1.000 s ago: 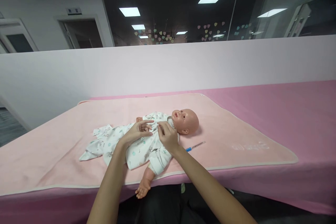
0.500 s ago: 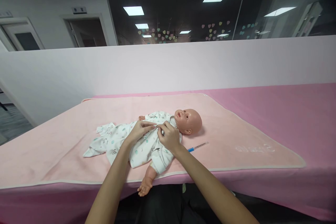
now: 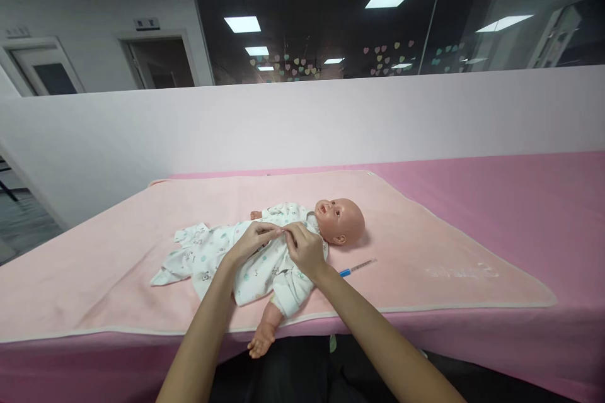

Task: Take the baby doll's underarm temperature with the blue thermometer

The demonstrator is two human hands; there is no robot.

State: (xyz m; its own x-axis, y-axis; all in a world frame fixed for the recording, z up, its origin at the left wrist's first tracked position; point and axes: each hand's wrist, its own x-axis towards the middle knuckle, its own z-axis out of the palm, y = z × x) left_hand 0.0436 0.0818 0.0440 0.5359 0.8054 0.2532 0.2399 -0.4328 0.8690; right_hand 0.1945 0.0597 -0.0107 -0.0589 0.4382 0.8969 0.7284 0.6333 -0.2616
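A baby doll (image 3: pixel 341 220) lies on its back on a light pink blanket (image 3: pixel 425 245), head to the right. It wears a white printed romper (image 3: pixel 212 252). My left hand (image 3: pixel 253 241) and my right hand (image 3: pixel 305 249) meet over the doll's chest, each pinching the front edge of the romper near the collar. One bare doll arm (image 3: pixel 262 334) hangs over the blanket's near edge. A syringe with a blue end (image 3: pixel 357 266) lies on the blanket just right of my right wrist.
The blanket covers a table with a darker pink cloth (image 3: pixel 543 201). A low white partition wall (image 3: pixel 283 126) runs behind the table, with dark glass windows above it. My dark-clothed lap (image 3: pixel 293 371) is under the table's near edge.
My left hand went from spread fingers to a pinch on the romper, and both hands have drawn together over the doll's chest. The view shifted slightly.
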